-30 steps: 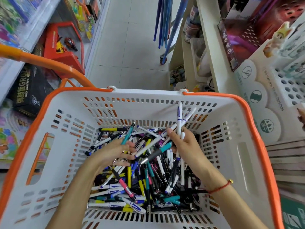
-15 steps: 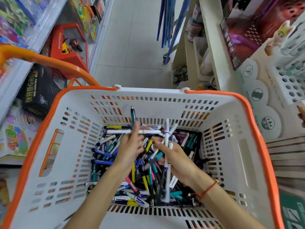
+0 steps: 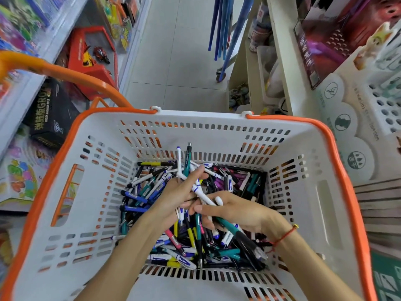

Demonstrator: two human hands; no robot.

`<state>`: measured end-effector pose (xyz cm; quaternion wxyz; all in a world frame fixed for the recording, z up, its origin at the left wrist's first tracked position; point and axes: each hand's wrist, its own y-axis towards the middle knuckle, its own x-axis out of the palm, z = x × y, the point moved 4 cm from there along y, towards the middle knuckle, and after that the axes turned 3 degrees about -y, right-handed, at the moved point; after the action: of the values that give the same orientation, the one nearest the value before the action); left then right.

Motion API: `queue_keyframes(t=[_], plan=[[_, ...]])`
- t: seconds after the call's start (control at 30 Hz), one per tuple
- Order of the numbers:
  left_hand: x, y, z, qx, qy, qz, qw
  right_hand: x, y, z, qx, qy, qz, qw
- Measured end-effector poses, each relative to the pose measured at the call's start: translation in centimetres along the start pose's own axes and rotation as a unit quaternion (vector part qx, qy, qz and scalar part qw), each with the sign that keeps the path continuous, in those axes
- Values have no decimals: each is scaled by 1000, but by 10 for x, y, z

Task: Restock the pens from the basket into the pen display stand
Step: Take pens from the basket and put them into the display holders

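Observation:
A white basket with an orange rim [image 3: 217,127] holds a heap of mixed pens [image 3: 195,246] in blue, teal, yellow, black and white. My left hand [image 3: 180,192] grips a small bunch of pens [image 3: 184,161], a teal one and white ones sticking up above the fingers. My right hand [image 3: 234,211] is right beside it, fingers curled round a white pen and a teal and black pen that slant down to the right. The white pen display stand [image 3: 368,109], with rows of holes, stands on the shelf at the right.
An orange basket handle [image 3: 60,72] arcs over the left. Toy boxes fill the left shelves, with a red box [image 3: 93,59] on the floor. Blue poles [image 3: 223,29] on a wheeled base stand in the tiled aisle ahead. A stack of books [image 3: 377,205] lies at the right.
Both hands came together over the middle of the heap. The left hand gathered more pens into its bunch. The right hand turned, its pens now slanting down-right instead of standing up.

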<state>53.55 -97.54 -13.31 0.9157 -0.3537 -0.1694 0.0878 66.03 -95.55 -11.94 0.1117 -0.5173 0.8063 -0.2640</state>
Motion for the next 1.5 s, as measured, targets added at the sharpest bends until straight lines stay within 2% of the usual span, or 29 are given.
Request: queue_keyframes(t=[0.1,0.23,0.27,0.33,0.37,0.43,0.5,0.53,0.63,0.7,0.87,0.97,1.07,1.13,1.2,1.27,1.43,1.5], plan=[[-7,7,-4,6,-44,36,998,-13,0,8,12,-20,24,999],[-24,12,1,45,23,81,995,-25,-6,13,-14,-52,27,998],[-33,13,5,65,60,111,990,-28,-10,15,0,-63,-4,998],[-47,14,10,101,180,137,969,-28,-17,18,37,-85,-120,988],[-47,15,9,94,243,106,960,-24,-20,19,55,-95,-181,977],[-31,13,-2,35,302,-39,952,-14,-20,21,91,-119,-256,955],[-13,8,-20,-60,321,-172,929,-7,-17,24,135,-135,-262,946],[-9,6,-26,-90,350,-207,909,-7,-14,26,158,-132,-246,947],[-7,5,-31,-113,464,-242,845,-14,-14,32,227,-121,-196,946],[-4,2,-33,-124,486,-275,820,-16,-15,34,250,-118,-187,943],[4,-9,-38,-163,441,-335,816,-14,-14,36,272,-121,-169,940],[-12,-9,-32,-187,401,-334,832,-27,-15,33,264,-149,-97,948],[-20,-8,-26,-182,316,-302,881,-45,-15,29,219,-144,7,965],[-20,-3,-24,-162,253,-273,914,-54,-14,27,182,-72,127,972],[-15,-2,-22,-144,204,-248,936,-65,-13,26,130,-5,288,949],[-7,-2,-16,-121,154,-216,957,-68,-13,24,56,37,383,921],[6,-4,-11,-76,163,-184,966,-45,0,18,-31,80,420,904],[13,-4,-15,-78,150,-222,960,-40,4,17,-49,99,417,902]])
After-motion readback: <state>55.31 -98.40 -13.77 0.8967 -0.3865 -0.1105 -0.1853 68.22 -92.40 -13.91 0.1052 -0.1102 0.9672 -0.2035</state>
